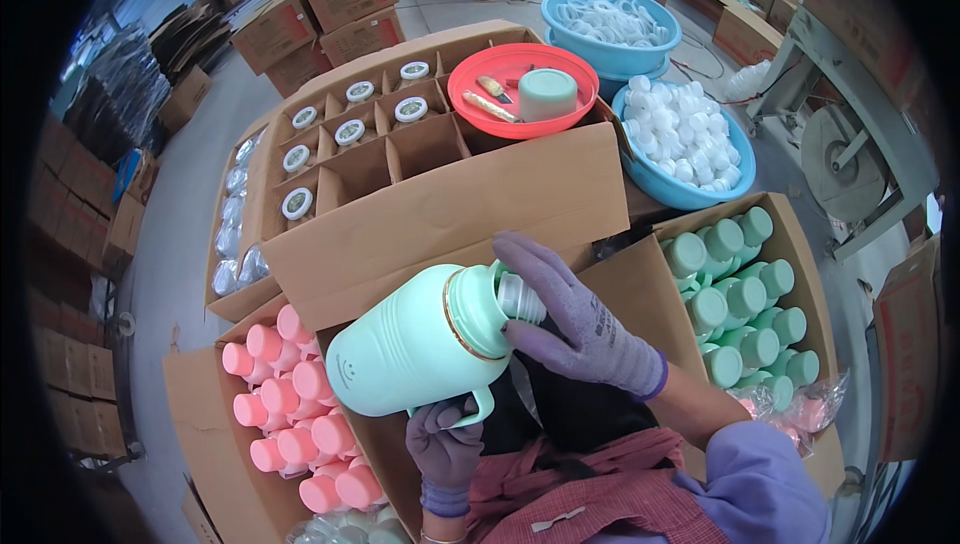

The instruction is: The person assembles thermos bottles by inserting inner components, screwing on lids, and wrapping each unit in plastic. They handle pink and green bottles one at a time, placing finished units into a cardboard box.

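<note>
A mint-green vacuum jug lies tilted in front of me, its mouth pointing right. My left hand, in a grey-purple glove, is closed on the jug's handle from below. At the mouth, a translucent ribbed plastic stopper sits between the thumb and fingers of my gloved right hand. Those fingers curve around the stopper and reach the jug's rim. How far the stopper goes into the neck is hidden.
Left stands a carton of pink lids; right, a carton of mint-green lids. Beyond the jug, a divided carton holds several white-topped items. On it rests a red basin. Blue tubs hold white stoppers and translucent rings.
</note>
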